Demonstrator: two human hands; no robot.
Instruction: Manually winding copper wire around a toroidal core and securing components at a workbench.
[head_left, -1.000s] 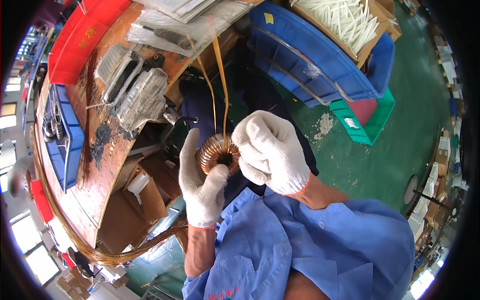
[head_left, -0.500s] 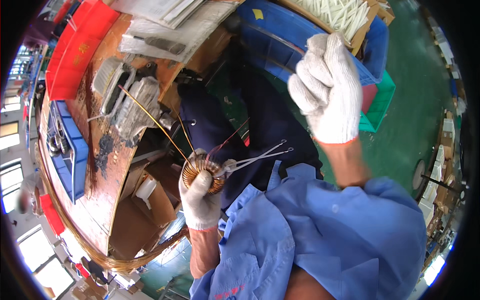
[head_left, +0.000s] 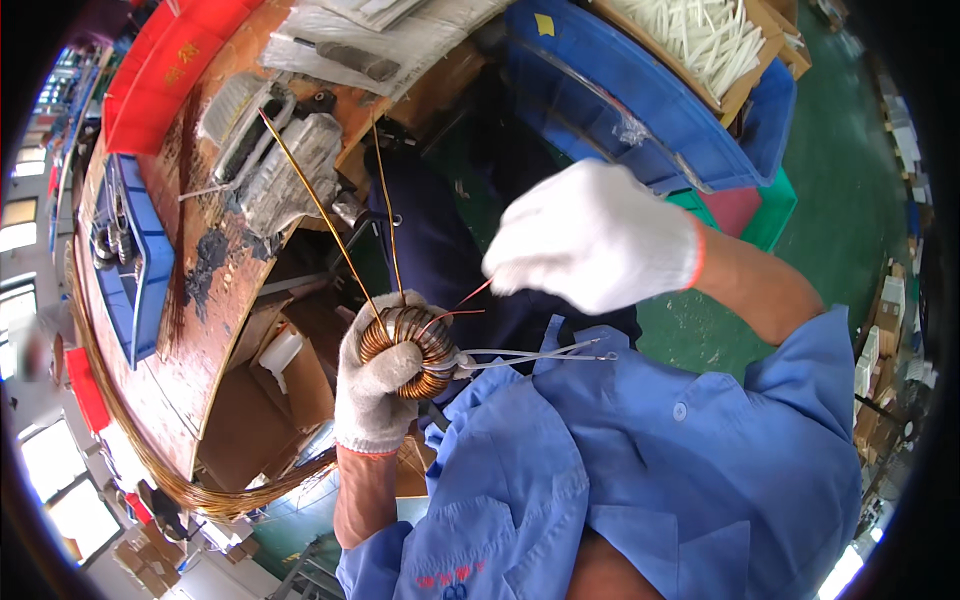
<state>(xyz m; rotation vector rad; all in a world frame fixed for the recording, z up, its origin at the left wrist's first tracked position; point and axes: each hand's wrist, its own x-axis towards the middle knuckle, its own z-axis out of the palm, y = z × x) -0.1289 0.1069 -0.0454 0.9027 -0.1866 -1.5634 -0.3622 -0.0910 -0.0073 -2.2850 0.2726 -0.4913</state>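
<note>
My left hand [head_left: 366, 395], in a white knit glove, grips a ring-shaped coil [head_left: 436, 345] wound with copper wire, the thumb lying across its front. Two stiff copper wires [head_left: 318, 204] rise from the coil toward the bench. From its right side stick out pale leads [head_left: 540, 354] with small eyelets at their ends. Thin reddish wires [head_left: 462, 311] stand off the upper right of the ring. My gloved right hand [head_left: 597, 237] is just above and right of the coil, its fingertips pinched at the end of one reddish wire; the fingers are slightly blurred.
A worn wooden bench [head_left: 165, 375] at left bears a metal clamp-like fixture [head_left: 290, 170], a red bin [head_left: 180, 75] and a blue tray [head_left: 150, 290]. At upper right, a blue tub [head_left: 620, 110] stands by a box of white strips [head_left: 695, 45]. Bundled copper wire [head_left: 215, 499] hangs along the bench edge.
My right hand has come down and left from beside the blue tub to the coil, its fingertips now at a reddish wire. My left hand still holds the coil, shifted slightly left.
</note>
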